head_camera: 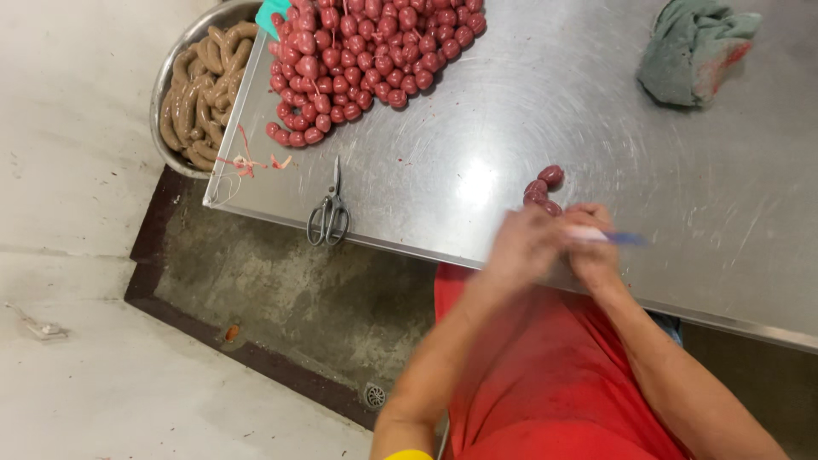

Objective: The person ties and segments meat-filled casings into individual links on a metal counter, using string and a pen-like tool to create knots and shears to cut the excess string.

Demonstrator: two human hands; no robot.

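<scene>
My left hand (pixel 521 245) and my right hand (pixel 594 247) are pressed together at the near edge of the steel table (pixel 596 145). Both grip a short string of small red sausages (pixel 544 186) that trails onto the table just beyond the fingers. A thin white and blue strip (pixel 607 236) sticks out to the right from my right hand. Both hands are blurred, so the finger positions are unclear.
A big heap of small red sausages (pixel 362 60) lies at the table's far left corner. Scissors (pixel 329 215) rest near the front edge. A metal bowl of pale sausages (pixel 198 89) stands off the table's left corner. A stained green cloth (pixel 694 47) lies far right.
</scene>
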